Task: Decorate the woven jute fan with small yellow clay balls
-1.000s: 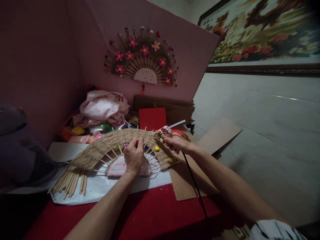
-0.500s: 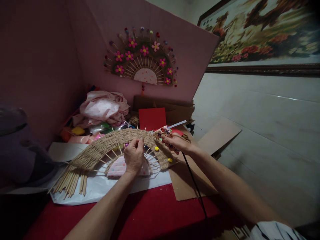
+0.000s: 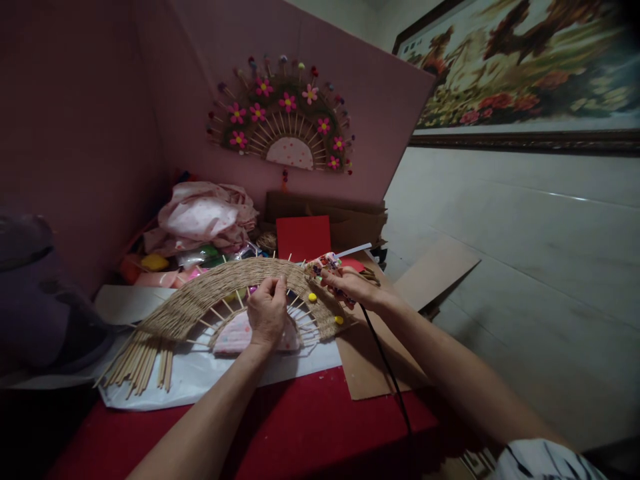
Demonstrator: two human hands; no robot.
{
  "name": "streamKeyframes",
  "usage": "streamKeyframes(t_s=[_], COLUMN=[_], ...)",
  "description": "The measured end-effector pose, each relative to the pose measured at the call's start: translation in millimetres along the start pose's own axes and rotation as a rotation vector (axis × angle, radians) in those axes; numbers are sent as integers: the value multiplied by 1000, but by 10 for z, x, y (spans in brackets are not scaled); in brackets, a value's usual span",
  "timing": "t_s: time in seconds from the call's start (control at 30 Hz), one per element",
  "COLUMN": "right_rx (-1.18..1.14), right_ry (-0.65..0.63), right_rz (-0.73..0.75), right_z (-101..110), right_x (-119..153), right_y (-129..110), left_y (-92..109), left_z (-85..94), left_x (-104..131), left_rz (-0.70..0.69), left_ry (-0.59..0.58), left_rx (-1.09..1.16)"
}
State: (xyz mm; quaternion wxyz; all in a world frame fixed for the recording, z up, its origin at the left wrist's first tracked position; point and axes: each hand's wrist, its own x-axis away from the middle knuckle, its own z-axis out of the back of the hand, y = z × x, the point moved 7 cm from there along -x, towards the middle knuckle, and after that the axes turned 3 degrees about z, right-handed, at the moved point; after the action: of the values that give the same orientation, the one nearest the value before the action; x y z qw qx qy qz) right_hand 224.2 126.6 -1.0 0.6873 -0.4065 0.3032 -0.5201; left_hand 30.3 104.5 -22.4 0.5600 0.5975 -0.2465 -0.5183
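A fan-shaped piece of woven twine on thin sticks [image 3: 195, 300] lies flat, with a pale dotted cloth half-circle [image 3: 234, 333] at its base. Over its middle, my left hand [image 3: 267, 312] is closed in a pinch; whatever sits between the fingertips is too small to make out. My right hand [image 3: 353, 285] grips a patterned hot glue gun [image 3: 331, 268] above the fan's right part. A whitish glue stick [image 3: 354, 251] pokes out of it and a black cord [image 3: 384, 357] hangs below. Two yellow dots [image 3: 313, 297] rest on the weave near the right end.
Loose sticks [image 3: 137, 367] lie at the left on white plastic sheeting [image 3: 185, 387]. Brown cardboard [image 3: 373, 370] is under the right side, on a red tablecloth [image 3: 300, 427]. Behind are bunched pink cloth [image 3: 200, 213] and a red card [image 3: 303, 239]. A finished flowered fan [image 3: 290, 143] hangs above.
Both hands keep nearly the same place over the fan, with the glue gun still held. The whole view has shifted very slightly.
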Motion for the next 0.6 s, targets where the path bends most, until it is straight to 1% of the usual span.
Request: streamKeyframes(t_s=[0.17, 0.33, 0.4, 0.5, 0.6], right_rx=[-29, -67, -92, -110, -165], right_ry=[58, 30, 37, 79, 160], right_rz=[42, 24, 42, 81, 145], right_z=[34, 1, 5, 39, 131], right_x=[17, 22, 15, 11, 38], right_y=[-50, -60, -69, -92, -135], left_y=[-2, -18, -26, -29, -24], left_z=[1, -3, -7, -9, -7], left_x=[5, -1, -7, -7, 1], left_rz=[6, 9, 3, -9, -6], left_ry=[-9, -9, -8, -2, -3], left_rx=[1, -23, -28, -16, -12])
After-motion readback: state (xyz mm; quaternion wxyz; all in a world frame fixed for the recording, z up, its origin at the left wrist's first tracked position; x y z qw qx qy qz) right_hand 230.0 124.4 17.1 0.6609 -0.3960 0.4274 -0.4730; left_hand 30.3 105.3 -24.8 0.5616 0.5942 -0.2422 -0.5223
